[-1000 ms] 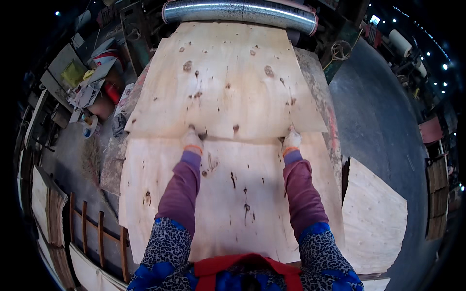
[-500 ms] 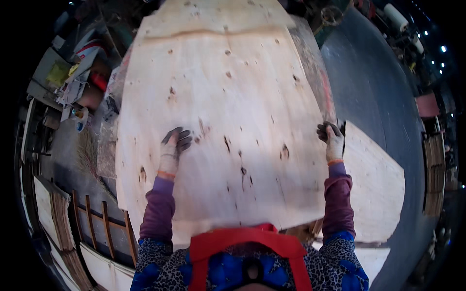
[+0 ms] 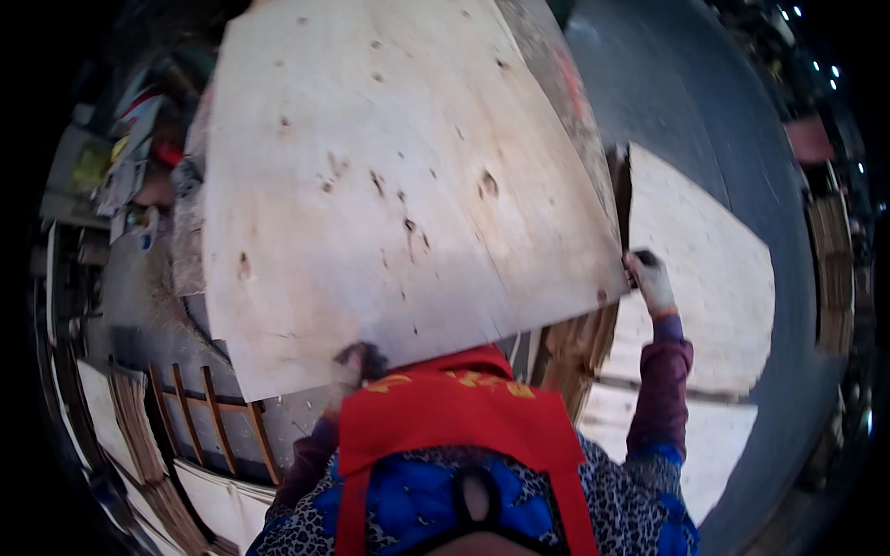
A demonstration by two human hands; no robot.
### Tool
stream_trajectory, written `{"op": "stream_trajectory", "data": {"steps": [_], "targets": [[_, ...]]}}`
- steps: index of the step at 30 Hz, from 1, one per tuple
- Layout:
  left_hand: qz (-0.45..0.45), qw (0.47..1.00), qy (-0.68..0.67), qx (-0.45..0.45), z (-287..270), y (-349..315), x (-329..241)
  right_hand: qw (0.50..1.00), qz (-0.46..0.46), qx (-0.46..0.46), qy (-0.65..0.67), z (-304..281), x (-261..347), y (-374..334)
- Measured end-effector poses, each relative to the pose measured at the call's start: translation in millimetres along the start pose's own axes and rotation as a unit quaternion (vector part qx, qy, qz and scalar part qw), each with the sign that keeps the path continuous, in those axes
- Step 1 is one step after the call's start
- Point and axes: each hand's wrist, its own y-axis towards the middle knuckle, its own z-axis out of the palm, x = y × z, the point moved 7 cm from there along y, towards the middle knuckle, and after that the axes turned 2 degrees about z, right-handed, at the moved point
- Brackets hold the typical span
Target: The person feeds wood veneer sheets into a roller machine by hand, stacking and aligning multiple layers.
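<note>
A large pale wood veneer sheet [image 3: 417, 176], marked with dark knots and splits, lies in front of me, its near edge slanting across in front of my red apron [image 3: 454, 417]. My right hand [image 3: 653, 281], in a pale glove with dark fingertips, is closed at the sheet's near right corner, fingers pinching its edge. By the near edge, left of the middle, my left hand [image 3: 354, 365] is smeared by motion. Its dark fingertips overlap the veneer there, but whether they grip it I cannot make out.
More pale veneer sheets [image 3: 700, 269] lie stacked to the right, beside a grey floor [image 3: 686, 102]. Lower left stand a wooden slatted frame [image 3: 215, 412] and a veneer stack [image 3: 137, 417]. Mixed clutter [image 3: 148, 176] fills the far left, and another stack [image 3: 828, 269] stands far right.
My left hand has moved from the sheet's surface back to its near edge. The right hand has gone to the near right corner. The sheet now appears turned, and the view has shifted.
</note>
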Motion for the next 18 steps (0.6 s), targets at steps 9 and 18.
{"op": "stream_trajectory", "data": {"steps": [9,18], "targets": [[-0.103,0.975,-0.154,-0.126,-37.4,-47.5,44.3,0.992,-0.038,0.116,0.006,22.8,108.8,-32.7],[0.131,0.951,-0.087,-0.266,-48.4,-71.2,5.1,0.99,-0.022,0.061,0.123,0.1,-64.3,5.2]]}}
